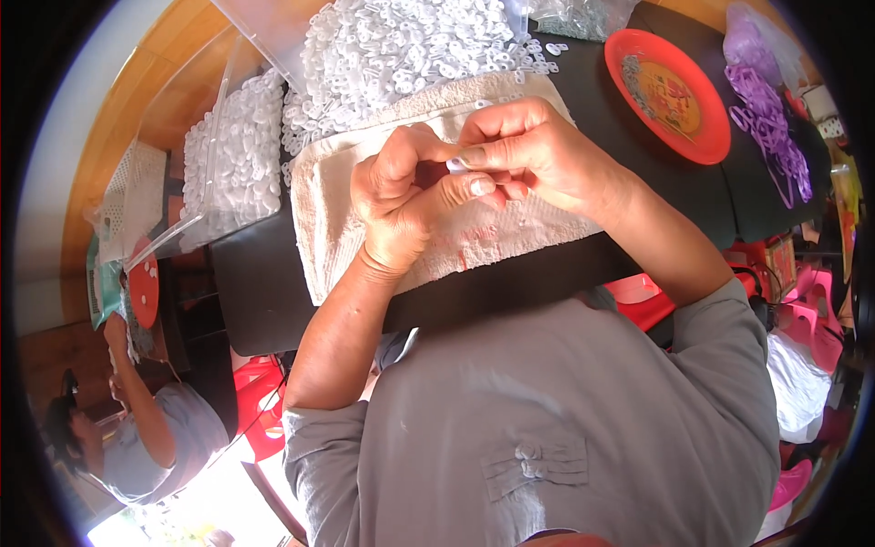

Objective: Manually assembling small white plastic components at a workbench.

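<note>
My left hand (401, 196) and my right hand (547, 159) meet over a cream towel (333, 237). Between their pinched fingertips is a small white plastic piece (457, 166), mostly covered by the fingers. Just beyond the towel lies a big heap of similar small white plastic pieces with holes (401, 46). A few loose ones have spilled toward the right of the heap. Whether a smaller part is also held in the fingers cannot be made out.
A clear plastic box (205, 214) of white pieces stands at the left. On the black table (264, 310), a red plate (715, 141) holds small grey bits. Purple straps (775, 123) lie at far right. Another person (164, 438) works at far left; a red stool (260, 410) is nearby.
</note>
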A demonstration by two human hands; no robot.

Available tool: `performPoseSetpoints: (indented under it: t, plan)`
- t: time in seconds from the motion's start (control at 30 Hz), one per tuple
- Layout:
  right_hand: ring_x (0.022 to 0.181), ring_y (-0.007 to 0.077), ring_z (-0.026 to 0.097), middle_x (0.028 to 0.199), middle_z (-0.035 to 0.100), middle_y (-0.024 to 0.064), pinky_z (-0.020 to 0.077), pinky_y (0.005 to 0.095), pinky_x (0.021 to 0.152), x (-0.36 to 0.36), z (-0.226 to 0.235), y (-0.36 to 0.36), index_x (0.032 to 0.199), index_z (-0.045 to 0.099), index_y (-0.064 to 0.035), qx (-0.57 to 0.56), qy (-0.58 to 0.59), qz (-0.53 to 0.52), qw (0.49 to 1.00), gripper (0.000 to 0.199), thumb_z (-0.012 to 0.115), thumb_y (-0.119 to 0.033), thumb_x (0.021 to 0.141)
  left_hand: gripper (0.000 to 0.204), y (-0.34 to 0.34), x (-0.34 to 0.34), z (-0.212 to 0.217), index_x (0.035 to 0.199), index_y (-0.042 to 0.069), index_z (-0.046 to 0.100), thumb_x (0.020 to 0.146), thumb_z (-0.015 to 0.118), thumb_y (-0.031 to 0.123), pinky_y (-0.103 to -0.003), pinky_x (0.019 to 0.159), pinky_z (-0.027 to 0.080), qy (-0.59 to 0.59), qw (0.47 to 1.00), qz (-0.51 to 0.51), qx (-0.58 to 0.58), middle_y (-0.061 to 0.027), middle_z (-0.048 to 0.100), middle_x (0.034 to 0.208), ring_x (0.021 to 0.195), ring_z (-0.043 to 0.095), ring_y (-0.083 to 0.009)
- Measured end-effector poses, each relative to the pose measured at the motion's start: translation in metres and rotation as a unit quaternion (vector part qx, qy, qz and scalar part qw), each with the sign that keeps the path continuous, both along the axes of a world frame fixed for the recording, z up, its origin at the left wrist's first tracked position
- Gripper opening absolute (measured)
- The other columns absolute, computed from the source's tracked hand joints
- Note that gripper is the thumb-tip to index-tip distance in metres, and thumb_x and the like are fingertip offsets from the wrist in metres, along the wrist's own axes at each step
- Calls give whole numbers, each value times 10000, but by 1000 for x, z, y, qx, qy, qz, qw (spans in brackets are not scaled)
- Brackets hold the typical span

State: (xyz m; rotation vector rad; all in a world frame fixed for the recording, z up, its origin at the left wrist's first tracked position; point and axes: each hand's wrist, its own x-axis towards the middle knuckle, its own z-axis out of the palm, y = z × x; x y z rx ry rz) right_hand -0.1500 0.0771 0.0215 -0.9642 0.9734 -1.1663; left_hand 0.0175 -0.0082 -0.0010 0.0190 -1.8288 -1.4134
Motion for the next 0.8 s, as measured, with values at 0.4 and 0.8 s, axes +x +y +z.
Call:
performPoseSetpoints:
  t: [0.4, 0.8]
  plan:
    - [566, 67, 524, 661, 580, 9, 368, 203, 518, -13, 15, -3, 785, 633, -7, -67, 181, -45, 980, 185, 611, -151, 899, 283, 4, -4, 2, 962, 19, 614, 739, 781, -30, -229, 697, 498, -63, 993, 86, 46, -25, 645, 877, 805, 599, -81]
    - [565, 67, 532, 651, 574, 8, 368, 202, 517, -13, 14, -4, 782, 634, -10, -70, 213, -61, 973, 192, 602, -156, 902, 277, 6, -6, 4, 993, 16, 637, 755, 775, -15, -220, 671, 501, -67, 991, 118, 1, -9, 646, 855, 757, 595, -61]
